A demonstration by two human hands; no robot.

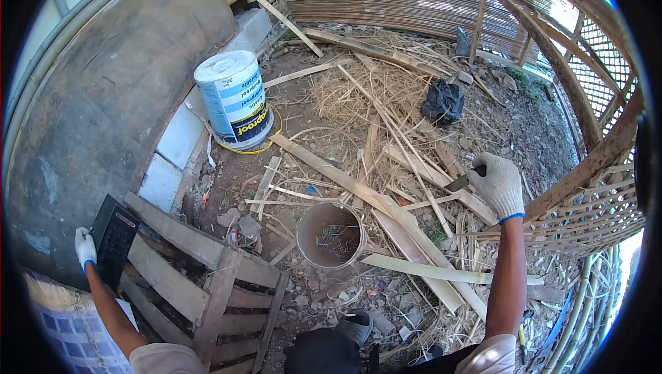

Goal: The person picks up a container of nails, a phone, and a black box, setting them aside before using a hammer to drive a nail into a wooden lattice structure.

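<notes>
My left hand [85,246], in a white knit glove, grips the edge of a flat black rectangular case [116,239] with a small reddish label. The case leans by the wooden pallet, next to the large brown board. On the other side my right hand [496,182], also gloved, is closed around something with a short dark blade-like end [457,183] sticking out to the left. Its handle is hidden in the fist. Below this hand lie split wood and bamboo strips [448,274].
An upside-down white and blue paint pail [234,101] stands by the block wall. An open bucket [331,234] with nails or scraps inside sits mid-ground. A slatted pallet [221,291] lies at left. Shavings [345,101], a black plastic bag [443,103] and bamboo lattice [586,215] surround the area.
</notes>
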